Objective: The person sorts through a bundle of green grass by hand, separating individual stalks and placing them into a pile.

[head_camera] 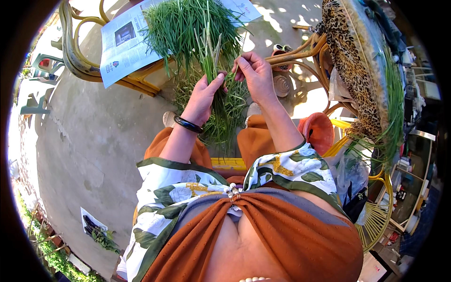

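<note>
My left hand (201, 98) is closed around a small bunch of garlic chives (210, 65). Their pale stem ends point up and away from me, and the leaves hang below my fist. Just to the right, my right hand (256, 75) pinches a thin green strand (234, 72) between thumb and fingers, close to the bunch. Beyond both hands a thick heap of chives (186, 31) lies on newspaper (109, 61), its leaves drooping over the near edge. Under my hands, loose trimmings (229, 121) are piled on the ground between my feet.
The newspaper covers a rattan seat (141, 83). At right stands rattan furniture with a leopard-print cover (347, 63) and more chives (393, 105). A red-orange container (317, 132) sits near my right elbow. Dark eggplants (91, 222) lie on the concrete floor at lower left.
</note>
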The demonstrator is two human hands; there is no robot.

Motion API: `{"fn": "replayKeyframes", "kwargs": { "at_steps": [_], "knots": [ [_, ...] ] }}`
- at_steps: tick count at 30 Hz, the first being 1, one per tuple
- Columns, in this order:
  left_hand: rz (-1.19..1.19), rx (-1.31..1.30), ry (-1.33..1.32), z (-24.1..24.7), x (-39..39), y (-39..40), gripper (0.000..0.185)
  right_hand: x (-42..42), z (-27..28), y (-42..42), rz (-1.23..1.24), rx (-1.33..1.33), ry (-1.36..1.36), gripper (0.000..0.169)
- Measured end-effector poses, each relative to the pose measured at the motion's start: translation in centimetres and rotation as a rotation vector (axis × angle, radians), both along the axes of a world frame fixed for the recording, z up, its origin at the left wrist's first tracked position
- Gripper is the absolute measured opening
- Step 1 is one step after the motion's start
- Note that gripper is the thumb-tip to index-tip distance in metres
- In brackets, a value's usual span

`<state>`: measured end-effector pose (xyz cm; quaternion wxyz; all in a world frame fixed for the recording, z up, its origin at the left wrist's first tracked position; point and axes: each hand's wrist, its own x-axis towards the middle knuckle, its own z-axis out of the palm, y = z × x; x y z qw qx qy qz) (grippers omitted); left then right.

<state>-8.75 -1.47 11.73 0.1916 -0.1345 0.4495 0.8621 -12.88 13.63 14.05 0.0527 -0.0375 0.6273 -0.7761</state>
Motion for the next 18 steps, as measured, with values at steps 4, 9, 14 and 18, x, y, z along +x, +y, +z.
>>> {"fn": "replayKeyframes", "kwargs": {
  "at_steps": [4, 9, 14, 18],
  "knots": [
    [0.181, -0.080, 0.049, -1.1, -1.0, -1.1, 0.020, -0.5, 0.4, 1.2, -0.114, -0.029, 0.056, 0.010],
    [0.559, -0.189, 0.197, -0.9, -2.4, -4.0, 0.017, -2.0, -0.1, 5.1, -0.294, -0.004, 0.122, 0.011],
    [0.735, -0.298, 0.328, 0.8, -2.6, -5.5, 0.017, -2.8, 0.2, 7.4, -0.444, 0.047, 0.137, 0.013],
    [0.856, -0.327, 0.410, 1.6, -2.4, -7.8, 0.016, -3.6, 0.4, 9.4, -0.571, 0.138, 0.197, 0.013]
  ]
}}
